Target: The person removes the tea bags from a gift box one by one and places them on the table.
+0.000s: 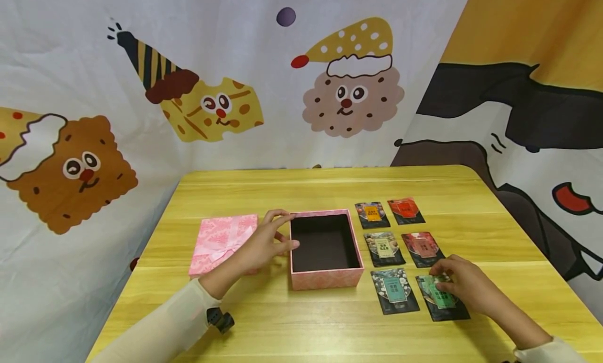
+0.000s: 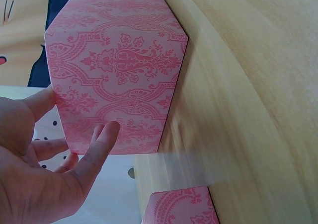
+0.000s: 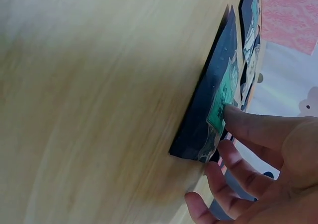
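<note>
A pink patterned box [image 1: 327, 280] with a dark inside stands uncovered mid-table. My left hand [image 1: 264, 242] holds its left side, thumb and a finger over the rim; in the left wrist view other fingers lie along the patterned wall [image 2: 119, 75]. To the right, my right hand [image 1: 466, 285] pinches the far edge of a flat black packet with a green label [image 1: 447, 311], the nearest of its column. The right wrist view shows the thumb on the green label [image 3: 218, 105] and other fingers at the packet's edge.
Left of the box lies its pink lid [image 1: 221, 240] with a ribbon bow. Several other packets lie in two columns right of the box, with teal [image 1: 394, 290], cream [image 1: 383, 249], orange [image 1: 372, 214], dark red [image 1: 424, 249] and red [image 1: 406, 211] fronts. A cartoon-print curtain [image 1: 282, 148] hangs behind the table.
</note>
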Demonstrator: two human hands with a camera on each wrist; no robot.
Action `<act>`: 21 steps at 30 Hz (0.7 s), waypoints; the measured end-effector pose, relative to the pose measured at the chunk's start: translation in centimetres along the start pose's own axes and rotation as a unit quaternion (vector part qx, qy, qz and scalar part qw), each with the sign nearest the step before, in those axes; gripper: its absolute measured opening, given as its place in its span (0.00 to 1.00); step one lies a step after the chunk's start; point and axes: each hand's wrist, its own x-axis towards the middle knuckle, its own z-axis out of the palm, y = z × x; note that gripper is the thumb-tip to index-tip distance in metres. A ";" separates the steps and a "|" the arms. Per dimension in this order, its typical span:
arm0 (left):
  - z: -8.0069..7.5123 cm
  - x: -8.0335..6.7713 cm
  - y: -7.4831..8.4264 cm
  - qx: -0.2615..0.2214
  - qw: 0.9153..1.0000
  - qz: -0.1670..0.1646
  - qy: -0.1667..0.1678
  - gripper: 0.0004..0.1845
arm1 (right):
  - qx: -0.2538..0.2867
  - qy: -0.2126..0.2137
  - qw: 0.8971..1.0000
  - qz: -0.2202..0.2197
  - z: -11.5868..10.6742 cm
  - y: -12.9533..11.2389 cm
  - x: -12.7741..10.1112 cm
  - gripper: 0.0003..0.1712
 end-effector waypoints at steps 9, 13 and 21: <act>0.1 0.0 0.1 0.005 1.000 -0.003 0.006 0.38 | -0.020 0.050 0.999 -0.006 0.4 -0.8 0.3 0.10; 0.1 0.0 0.1 0.007 1.000 -0.002 0.010 0.37 | -0.031 0.072 0.997 0.004 0.5 -1.6 0.7 0.16; 0.0 -0.1 0.2 0.009 1.000 -0.006 0.008 0.38 | -0.019 0.086 0.996 -0.014 0.5 -3.6 1.8 0.28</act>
